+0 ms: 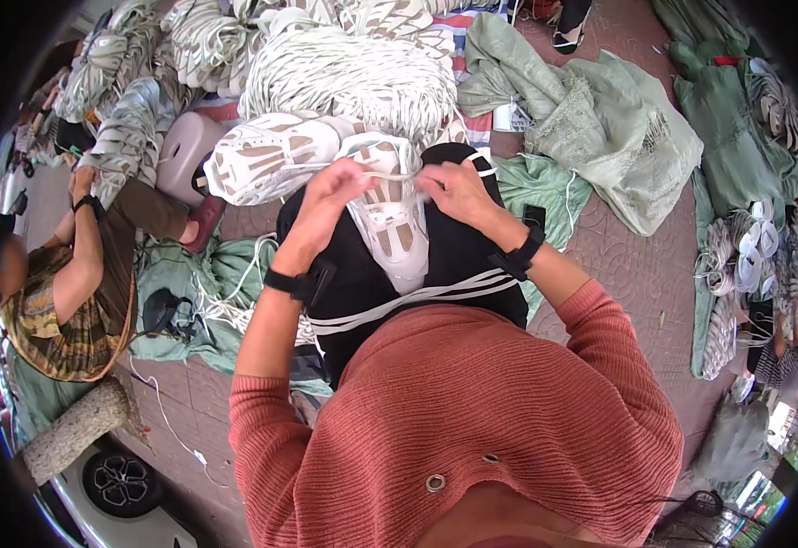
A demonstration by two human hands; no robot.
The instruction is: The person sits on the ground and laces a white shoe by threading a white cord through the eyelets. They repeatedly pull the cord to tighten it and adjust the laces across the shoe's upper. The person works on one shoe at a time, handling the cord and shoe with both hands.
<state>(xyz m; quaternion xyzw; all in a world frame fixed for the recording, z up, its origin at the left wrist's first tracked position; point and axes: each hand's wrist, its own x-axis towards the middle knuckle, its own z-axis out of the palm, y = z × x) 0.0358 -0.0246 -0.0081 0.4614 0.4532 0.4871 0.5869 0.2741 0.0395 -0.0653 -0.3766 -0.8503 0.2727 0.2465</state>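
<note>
Head view: both hands pinch one white shoe sole point(391, 224) lying on the lap, left hand point(333, 187) at its top edge, right hand point(449, 190) just beside. Beyond the grip lies a sole heap point(348, 78); many soles look left to handle.

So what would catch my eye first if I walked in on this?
Probably the two hands, left hand and right hand, working at a white shoe sole on the person's lap at the centre. Just beyond it lies a great heap of soles, and at the left edge another person sits. Green sacks lie spread over the floor at the upper right.
</note>
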